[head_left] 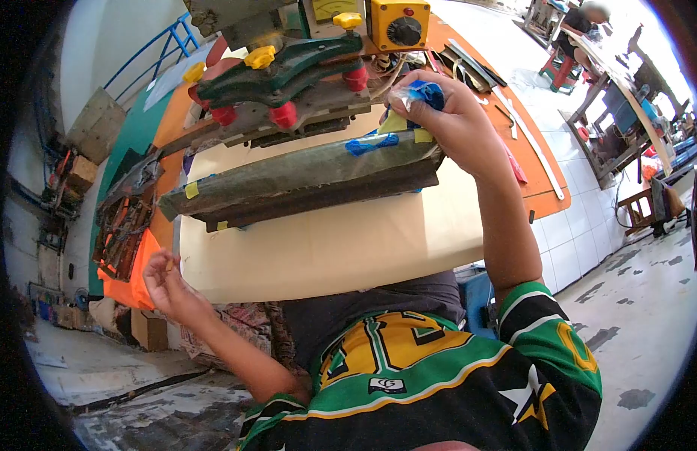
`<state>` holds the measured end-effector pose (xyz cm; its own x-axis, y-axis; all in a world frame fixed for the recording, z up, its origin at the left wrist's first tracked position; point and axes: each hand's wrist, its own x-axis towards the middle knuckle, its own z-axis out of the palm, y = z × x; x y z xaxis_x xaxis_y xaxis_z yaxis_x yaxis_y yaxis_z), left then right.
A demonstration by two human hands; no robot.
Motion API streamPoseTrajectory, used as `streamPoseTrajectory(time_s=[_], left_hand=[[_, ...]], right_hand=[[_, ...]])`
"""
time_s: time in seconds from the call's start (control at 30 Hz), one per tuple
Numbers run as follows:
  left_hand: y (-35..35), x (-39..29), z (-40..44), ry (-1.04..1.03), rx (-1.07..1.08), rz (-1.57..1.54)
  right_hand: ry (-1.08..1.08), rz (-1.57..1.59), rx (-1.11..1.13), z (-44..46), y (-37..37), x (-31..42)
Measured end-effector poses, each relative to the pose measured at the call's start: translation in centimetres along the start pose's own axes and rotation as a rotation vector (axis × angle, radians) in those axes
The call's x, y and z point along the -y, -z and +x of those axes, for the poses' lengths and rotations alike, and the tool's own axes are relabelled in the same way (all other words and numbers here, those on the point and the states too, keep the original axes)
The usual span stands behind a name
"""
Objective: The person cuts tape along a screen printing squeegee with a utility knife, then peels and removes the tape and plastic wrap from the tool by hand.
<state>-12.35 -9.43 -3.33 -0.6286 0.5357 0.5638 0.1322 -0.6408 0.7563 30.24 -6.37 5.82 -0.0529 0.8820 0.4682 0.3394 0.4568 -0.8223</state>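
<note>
My right hand (454,116) is closed around a crumpled blue wad (427,93) with a whitish part, above the right end of a long metal bar (303,177). This bar has a dull greenish covering, with yellow and blue tape patches on it. Under it lies a cream sheet (348,255), its near edge hanging in front of my lap. My left hand (172,286) is at the sheet's left edge, palm up, with fingers curled together. A tiny yellowish spot shows at its fingertips, too small to name.
Over the bar hangs a green machine head (288,71) with red and yellow knobs, beside a yellow control box (399,24). Metal pieces (127,225) and orange cloth (130,282) lie left. A steel ruler (533,143) lies right. Another person (581,26) sits far right.
</note>
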Motion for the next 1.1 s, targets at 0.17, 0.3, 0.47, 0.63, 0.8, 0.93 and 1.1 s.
streamPoseTrajectory(time_s=[0.17, 0.3, 0.47, 0.63, 0.8, 0.93, 1.1], left_hand=[[1.1, 0.2, -1.7, -0.05, 0.261, -0.043], [-2.5, -1.8, -3.3, -0.105, 0.447, 0.007], [-8.8, -6.0, -5.7, -0.576, 0.578, 0.432], [-11.0, -7.8, -6.0, -0.706, 0.815, 0.587], [-10.1, -7.4, -7.6, -0.704, 0.811, 0.656], [-9.2, -7.4, -8.8, -0.69, 0.758, 0.618], [-7.7, -6.9, -10.0, -0.73, 0.729, 0.607]], right_hand=[[-0.07, 0.139, 0.03, -0.2, -0.1, -0.1], [-0.039, 0.066, 0.028, -0.6, -0.1, 0.3], [-0.055, 0.068, 0.033, -1.7, 0.0, 0.4], [-0.07, 0.141, -0.036, -3.7, -0.8, 1.0], [-0.041, 0.165, -0.052, -6.8, -1.5, 2.3], [-0.105, 0.209, -0.018, -8.5, -1.5, 2.8], [-0.189, 0.241, 0.04, -9.7, -1.1, 3.2]])
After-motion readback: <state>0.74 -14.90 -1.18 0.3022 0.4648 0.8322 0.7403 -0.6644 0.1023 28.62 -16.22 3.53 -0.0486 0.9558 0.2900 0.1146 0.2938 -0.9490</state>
